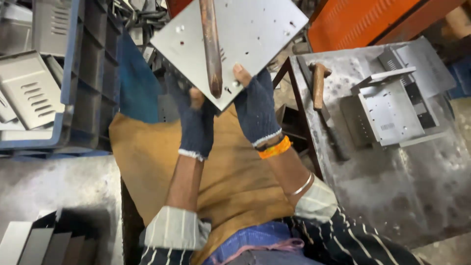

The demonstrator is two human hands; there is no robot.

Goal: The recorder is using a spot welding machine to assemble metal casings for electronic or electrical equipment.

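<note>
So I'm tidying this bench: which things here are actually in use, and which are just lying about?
In use:
left hand
right hand
metal sheet, held by both hands
rusty rod across the sheet

Lying about:
hammer on the steel table
stacked metal parts
blue crate with vented panels

Scuffed grey metal worktop [392, 186], just right of the right hand [257, 110]. Lying on it: wooden-handled hammer [320, 86] nearest the hand, stack of bent grey sheet-metal parts [392, 105] farther right.
</note>
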